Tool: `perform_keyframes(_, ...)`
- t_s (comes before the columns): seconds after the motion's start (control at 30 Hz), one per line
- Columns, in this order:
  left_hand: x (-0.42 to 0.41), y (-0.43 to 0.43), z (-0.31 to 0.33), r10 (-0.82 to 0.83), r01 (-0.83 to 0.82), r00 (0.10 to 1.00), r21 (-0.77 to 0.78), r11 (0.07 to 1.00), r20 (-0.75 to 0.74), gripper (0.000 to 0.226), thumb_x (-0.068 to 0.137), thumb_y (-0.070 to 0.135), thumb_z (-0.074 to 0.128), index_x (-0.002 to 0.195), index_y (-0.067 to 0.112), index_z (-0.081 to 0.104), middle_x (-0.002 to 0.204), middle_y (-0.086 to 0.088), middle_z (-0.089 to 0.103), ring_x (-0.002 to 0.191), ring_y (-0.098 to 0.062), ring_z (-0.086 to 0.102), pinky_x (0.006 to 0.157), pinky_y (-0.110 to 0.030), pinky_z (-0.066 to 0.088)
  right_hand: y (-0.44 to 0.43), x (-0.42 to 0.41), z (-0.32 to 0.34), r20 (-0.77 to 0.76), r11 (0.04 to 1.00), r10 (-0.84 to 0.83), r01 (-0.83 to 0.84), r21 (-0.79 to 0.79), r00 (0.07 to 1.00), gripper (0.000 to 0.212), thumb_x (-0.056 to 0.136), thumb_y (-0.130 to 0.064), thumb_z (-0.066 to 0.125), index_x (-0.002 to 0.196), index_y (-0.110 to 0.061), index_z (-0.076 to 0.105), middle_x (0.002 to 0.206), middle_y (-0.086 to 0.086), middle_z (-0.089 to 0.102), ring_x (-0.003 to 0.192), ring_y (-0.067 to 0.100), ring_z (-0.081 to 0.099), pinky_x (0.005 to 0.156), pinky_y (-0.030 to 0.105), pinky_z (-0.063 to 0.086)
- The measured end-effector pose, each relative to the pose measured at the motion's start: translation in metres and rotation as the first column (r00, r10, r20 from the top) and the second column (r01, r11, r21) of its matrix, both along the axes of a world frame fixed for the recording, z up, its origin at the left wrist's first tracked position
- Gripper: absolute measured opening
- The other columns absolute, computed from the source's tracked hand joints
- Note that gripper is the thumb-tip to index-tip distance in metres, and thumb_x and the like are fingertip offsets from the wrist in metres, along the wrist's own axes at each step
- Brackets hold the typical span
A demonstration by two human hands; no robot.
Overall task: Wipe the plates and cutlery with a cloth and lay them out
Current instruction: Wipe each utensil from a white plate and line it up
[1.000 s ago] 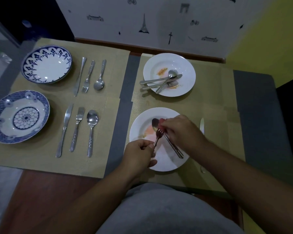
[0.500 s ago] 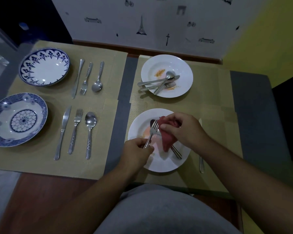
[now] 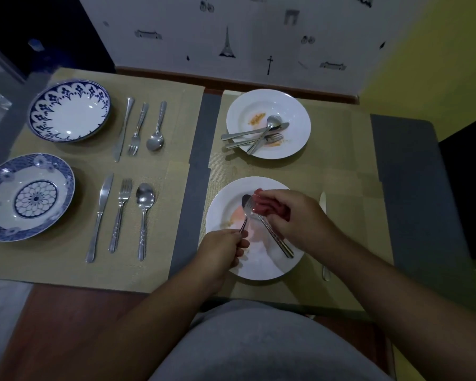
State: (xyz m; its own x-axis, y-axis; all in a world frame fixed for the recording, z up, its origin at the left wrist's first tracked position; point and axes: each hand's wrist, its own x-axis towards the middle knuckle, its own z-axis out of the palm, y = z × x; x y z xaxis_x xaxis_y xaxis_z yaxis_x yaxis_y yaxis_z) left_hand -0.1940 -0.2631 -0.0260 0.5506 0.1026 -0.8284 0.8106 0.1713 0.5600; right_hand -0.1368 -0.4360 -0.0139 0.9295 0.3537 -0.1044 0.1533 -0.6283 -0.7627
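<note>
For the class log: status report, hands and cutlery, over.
Left hand grips silver metal fork. Right hand holds red cloth at its tines. Below, silver spoon lies on smeared white plate.

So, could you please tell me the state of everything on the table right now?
Left hand: grips the fork by its handle.
Right hand: holds the red cloth at the fork's tines.
Near white plate: smeared, spoon lying on it.
Far white plate: soiled, dirty cutlery piled on it.
Lone knife: flat on the mat, right of the near white plate.
Far blue plate, near blue plate: look clean, cutlery sets laid beside them.
</note>
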Motion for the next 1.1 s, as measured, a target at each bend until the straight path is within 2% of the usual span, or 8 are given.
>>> perform_keyframes(0.13, -0.001, -0.001, -0.001, 0.064, -0.072, 0.996, -0.108, 0.992, -0.067, 0.019, 0.095, 0.005, 0.056, 0.104, 0.001, 0.072, 0.078, -0.008, 0.059, 0.062, -0.014, 0.047, 0.053, -0.024, 0.035, 0.003, 0.0, -0.001, 0.119, 0.998, 0.06, -0.059, -0.011, 0.991, 0.048, 0.086, -0.007, 0.067, 0.131, -0.021, 0.061, 0.121, -0.011, 0.067, 0.113, 0.003, 0.06, 0.099, 0.033, 0.05)
perform_keyframes(0.3, -0.001, 0.001, 0.002, 0.063, -0.072, 0.996, -0.16, 0.985, -0.06, 0.021, 0.089, -0.004, 0.065, 0.104, 0.004, 0.077, 0.089, -0.018, 0.068, 0.073, -0.023, 0.061, 0.062, -0.032, 0.052, 0.007, -0.004, 0.005, 0.246, 0.992, 0.125, -0.126, -0.013, 0.961, 0.037, 0.081, 0.003, 0.069, 0.117, -0.008, 0.069, 0.113, 0.0, 0.071, 0.101, -0.013, 0.054, 0.094, 0.004, 0.034)
perform_keyframes(0.37, -0.001, 0.001, 0.004, 0.075, -0.08, 0.996, -0.125, 0.989, -0.041, 0.017, 0.086, -0.004, 0.068, 0.095, 0.006, 0.079, 0.087, -0.018, 0.07, 0.073, -0.023, 0.064, 0.063, -0.033, 0.054, 0.009, -0.008, 0.003, 0.288, 0.985, 0.172, -0.164, -0.052, 0.942, 0.035, 0.077, 0.005, 0.071, 0.111, -0.006, 0.071, 0.11, 0.005, 0.072, 0.1, -0.002, 0.055, 0.094, 0.0, 0.028)
perform_keyframes(0.53, -0.004, 0.003, 0.008, 0.027, -0.021, 0.999, -0.133, 0.991, 0.042, 0.017, 0.085, -0.006, 0.068, 0.093, 0.003, 0.079, 0.081, -0.017, 0.071, 0.067, -0.021, 0.065, 0.053, -0.027, 0.053, 0.016, -0.021, -0.009, 0.244, 0.918, 0.39, -0.354, -0.178, 0.888, 0.024, 0.082, -0.008, 0.063, 0.103, -0.012, 0.073, 0.106, 0.002, 0.072, 0.098, 0.019, 0.061, 0.091, 0.026, 0.042)
perform_keyframes(0.7, -0.011, 0.006, 0.009, -0.003, 0.011, 0.997, -0.105, 0.994, 0.074, 0.019, 0.089, -0.004, 0.067, 0.1, 0.005, 0.079, 0.079, -0.016, 0.069, 0.058, -0.018, 0.061, 0.048, -0.021, 0.05, 0.013, 0.009, -0.004, 0.249, 0.964, 0.234, -0.192, -0.182, 0.94, 0.023, 0.08, -0.002, 0.066, 0.098, -0.015, 0.073, 0.096, -0.003, 0.074, 0.089, 0.016, 0.063, 0.088, 0.032, 0.046)
perform_keyframes(0.87, -0.014, 0.006, 0.007, -0.06, 0.063, 0.982, -0.01, 0.998, 0.178, 0.025, 0.089, -0.007, 0.066, 0.107, 0.006, 0.078, 0.081, -0.009, 0.074, 0.068, -0.018, 0.064, 0.062, -0.026, 0.056, 0.017, -0.018, -0.002, 0.251, 0.863, 0.487, -0.416, -0.287, 0.837, 0.022, 0.08, -0.002, 0.063, 0.098, -0.013, 0.072, 0.096, 0.002, 0.072, 0.09, 0.02, 0.061, 0.089, 0.034, 0.044)
perform_keyframes(1.0, -0.012, 0.007, 0.003, -0.037, 0.04, 0.98, -0.01, 0.999, 0.197, 0.021, 0.092, -0.007, 0.062, 0.101, 0.003, 0.078, 0.06, 0.0, 0.068, 0.055, -0.014, 0.059, 0.052, -0.02, 0.05, 0.022, 0.008, -0.004, 0.256, 0.935, 0.331, -0.279, -0.218, 0.908, 0.027, 0.08, 0.0, 0.059, 0.098, -0.013, 0.074, 0.096, -0.001, 0.074, 0.091, 0.017, 0.062, 0.088, 0.029, 0.04)
perform_keyframes(1.1, -0.014, 0.008, 0.002, 0.011, -0.001, 0.984, -0.055, 0.998, 0.176, 0.023, 0.093, -0.007, 0.061, 0.09, 0.008, 0.079, 0.073, -0.005, 0.072, 0.065, -0.016, 0.064, 0.06, -0.022, 0.056, 0.02, 0.026, -0.006, 0.244, 0.954, 0.25, -0.196, -0.228, 0.937, 0.031, 0.074, 0.002, 0.056, 0.093, -0.016, 0.073, 0.091, -0.003, 0.072, 0.087, 0.02, 0.062, 0.083, 0.03, 0.043)
